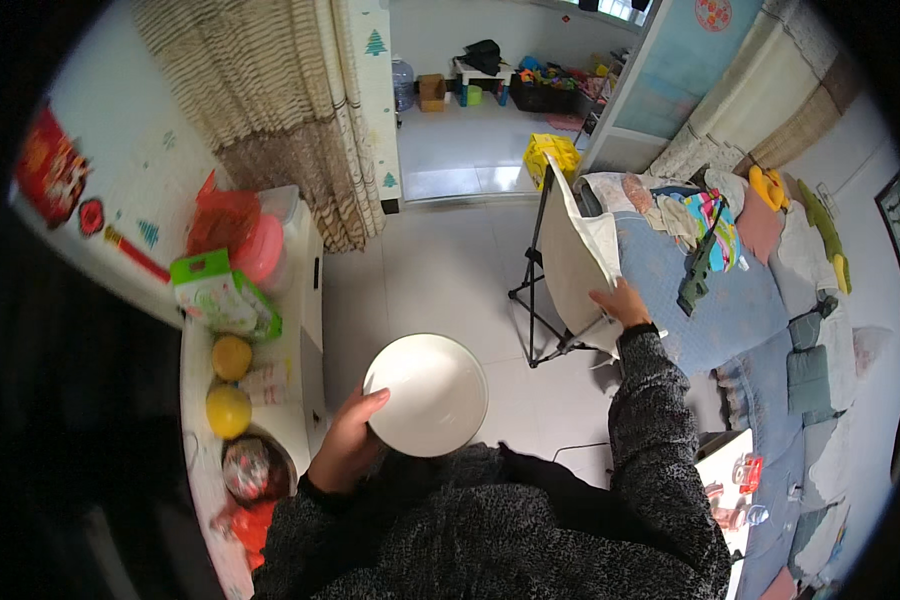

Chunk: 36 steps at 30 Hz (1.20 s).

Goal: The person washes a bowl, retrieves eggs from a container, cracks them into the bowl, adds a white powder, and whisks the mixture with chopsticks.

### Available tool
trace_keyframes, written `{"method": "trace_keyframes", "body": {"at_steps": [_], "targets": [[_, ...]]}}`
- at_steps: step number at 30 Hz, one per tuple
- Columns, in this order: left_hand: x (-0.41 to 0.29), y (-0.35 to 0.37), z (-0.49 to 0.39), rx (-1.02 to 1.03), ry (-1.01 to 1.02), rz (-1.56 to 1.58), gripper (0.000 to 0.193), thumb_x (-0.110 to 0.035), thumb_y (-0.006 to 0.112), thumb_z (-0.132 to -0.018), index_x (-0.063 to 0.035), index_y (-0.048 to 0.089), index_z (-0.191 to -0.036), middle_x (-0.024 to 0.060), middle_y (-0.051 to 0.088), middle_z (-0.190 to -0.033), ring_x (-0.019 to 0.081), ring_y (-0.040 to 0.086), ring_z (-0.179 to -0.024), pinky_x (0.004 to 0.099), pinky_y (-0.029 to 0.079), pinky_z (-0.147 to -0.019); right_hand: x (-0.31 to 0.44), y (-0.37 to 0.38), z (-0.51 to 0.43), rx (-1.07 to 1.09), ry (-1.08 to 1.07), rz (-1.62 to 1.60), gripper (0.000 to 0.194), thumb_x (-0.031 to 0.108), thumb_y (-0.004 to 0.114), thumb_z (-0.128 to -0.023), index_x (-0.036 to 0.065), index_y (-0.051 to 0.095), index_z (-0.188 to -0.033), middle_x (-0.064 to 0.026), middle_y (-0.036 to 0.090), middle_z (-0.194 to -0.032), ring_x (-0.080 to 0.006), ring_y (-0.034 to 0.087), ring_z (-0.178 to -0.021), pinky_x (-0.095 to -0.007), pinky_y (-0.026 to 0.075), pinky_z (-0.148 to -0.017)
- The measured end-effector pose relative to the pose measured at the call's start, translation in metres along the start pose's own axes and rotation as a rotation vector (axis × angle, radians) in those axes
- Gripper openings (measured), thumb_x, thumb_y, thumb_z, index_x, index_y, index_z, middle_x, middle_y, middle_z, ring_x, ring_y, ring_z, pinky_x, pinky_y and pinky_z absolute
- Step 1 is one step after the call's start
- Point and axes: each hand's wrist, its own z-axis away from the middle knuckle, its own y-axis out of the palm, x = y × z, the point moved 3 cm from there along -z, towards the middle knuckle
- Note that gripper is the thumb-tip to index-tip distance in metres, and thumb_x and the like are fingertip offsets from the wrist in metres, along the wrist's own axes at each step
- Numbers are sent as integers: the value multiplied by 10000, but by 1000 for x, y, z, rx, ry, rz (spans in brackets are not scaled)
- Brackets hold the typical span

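Observation:
A white round bowl [429, 394] is held at its left rim by my left hand [350, 439], the thumb over the edge and the other fingers hidden beneath. No contents show in it. My right hand [625, 304] rests on the side of a cream fabric folding chair [574, 240] with black metal legs, its thumb pointing left. How firmly the fingers close on the chair cannot be seen.
Left, a white cabinet [300, 382] bears yellow round fruits [229, 411], a green-white carton [221, 296] and a pink container [259, 247]. Right stand a blue-covered sofa [697, 322] and a white table [727, 480]. A yellow bag [551, 156] lies beyond the chair.

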Motion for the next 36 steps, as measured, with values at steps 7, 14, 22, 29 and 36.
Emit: {"method": "trace_keyframes", "body": {"at_steps": [7,14,22,29,36], "targets": [[-168,-30,-173,124,-62,-201,564,-228,527,-871,22,349,-1344,135,493,-1261,233,459,-1174,353,350,-984,-30,27,17,-144,353,52,430,350,403,-923,-22,618,-959,-252,632,-908,-440,593,-860,-508,465,-724],[-236,-54,-300,217,-290,-195,610,-246,553,-859,-16,315,-1371,133,490,-1262,238,496,-1137,365,387,-954,17,37,127,-216,853,-36,620,450,378,-950,-113,607,-826,-322,596,-818,-473,582,-820,-528,434,-670],[-275,-83,-366,141,-319,-173,600,-256,542,-860,-16,323,-1364,130,492,-1250,229,497,-1135,355,414,-924,46,59,-8,-214,570,-439,477,343,459,-911,-118,540,-822,-189,535,-651,-297,510,-590,-433,382,-489],[-324,-117,-415,-113,-130,-134,556,-244,543,-865,-25,355,-1340,123,516,-1229,207,521,-1111,341,432,-905,80,85,-275,6,-237,854,429,287,742,-621,-18,603,-889,-191,619,-876,-359,593,-832,-444,469,-676],[-384,-113,-464,-344,29,28,623,-217,583,-841,-34,310,-1370,112,476,-1294,209,460,-1198,351,368,-1002,104,48,-443,-1,-228,784,213,174,721,-559,32,585,-642,-157,603,-708,-336,592,-724,-415,470,-632]]}}
